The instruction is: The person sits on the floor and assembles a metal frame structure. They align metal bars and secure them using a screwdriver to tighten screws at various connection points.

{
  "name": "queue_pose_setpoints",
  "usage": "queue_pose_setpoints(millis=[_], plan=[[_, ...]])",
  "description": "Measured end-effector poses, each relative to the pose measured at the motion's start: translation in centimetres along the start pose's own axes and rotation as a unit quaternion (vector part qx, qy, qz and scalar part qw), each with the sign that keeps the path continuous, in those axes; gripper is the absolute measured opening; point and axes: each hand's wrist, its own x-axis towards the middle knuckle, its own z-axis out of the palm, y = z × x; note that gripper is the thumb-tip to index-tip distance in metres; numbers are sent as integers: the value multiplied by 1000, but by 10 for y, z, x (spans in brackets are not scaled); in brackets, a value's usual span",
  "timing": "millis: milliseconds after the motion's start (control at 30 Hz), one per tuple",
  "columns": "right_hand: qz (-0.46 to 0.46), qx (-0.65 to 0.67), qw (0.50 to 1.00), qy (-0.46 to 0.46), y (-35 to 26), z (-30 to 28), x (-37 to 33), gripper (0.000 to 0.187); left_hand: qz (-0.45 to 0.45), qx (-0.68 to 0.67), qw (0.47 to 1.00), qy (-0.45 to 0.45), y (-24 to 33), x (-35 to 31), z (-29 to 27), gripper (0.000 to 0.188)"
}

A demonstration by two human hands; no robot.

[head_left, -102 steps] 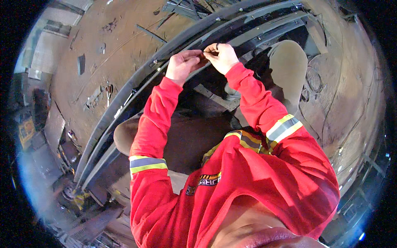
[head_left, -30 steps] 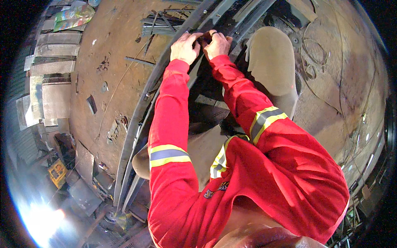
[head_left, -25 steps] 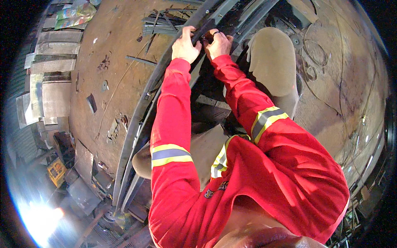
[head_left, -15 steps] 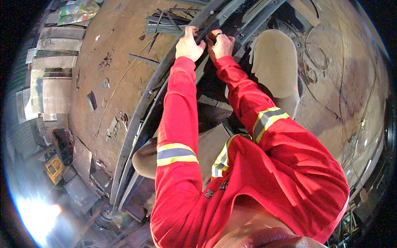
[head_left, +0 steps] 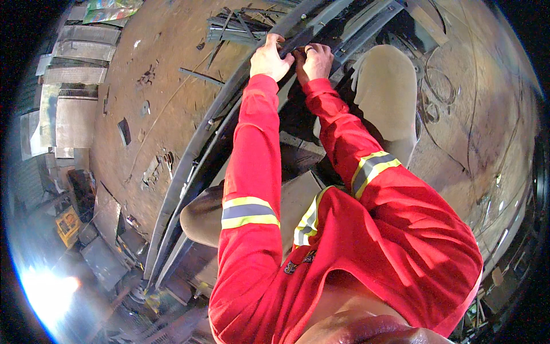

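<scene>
A long dark metal rail (head_left: pixel 197 140) with bolts along it runs from the lower left to the top middle, bent by the lens. My left hand (head_left: pixel 270 61) is closed over this rail near its far end, thumb toward the right and fingertips partly hidden behind the edge. Close on its right, my right hand (head_left: pixel 315 62), with a dark ring on one finger, is closed with its fingers curled down against the metal. What it pinches, if anything, is hidden. A second dark metal bar (head_left: pixel 366 28) lies parallel, just beyond my right hand.
Thin metal strips (head_left: pixel 238 26) lie piled left of the rail, with a loose bar (head_left: pixel 200 76) nearer. Cables (head_left: pixel 441 86) coil on the floor at right. Grey sheets (head_left: pixel 77 123) line the far left, above a yellow box (head_left: pixel 69 225). Bright light glares at lower left.
The view has shifted slightly, so both hands and the rail sit a little differently in it. My right hand's fingers have curled further down behind the rail; the left keeps its hold.
</scene>
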Motion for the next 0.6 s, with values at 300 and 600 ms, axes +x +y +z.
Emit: queue_pose_setpoints(millis=[300,600], plan=[[-1,-8,1000,-17,2,2,-1,13,10,5,1000,4,-1,1,-1,43],[6,35,999,-7,2,2,-3,14,20,4,1000,11,-6,2,2,37]])
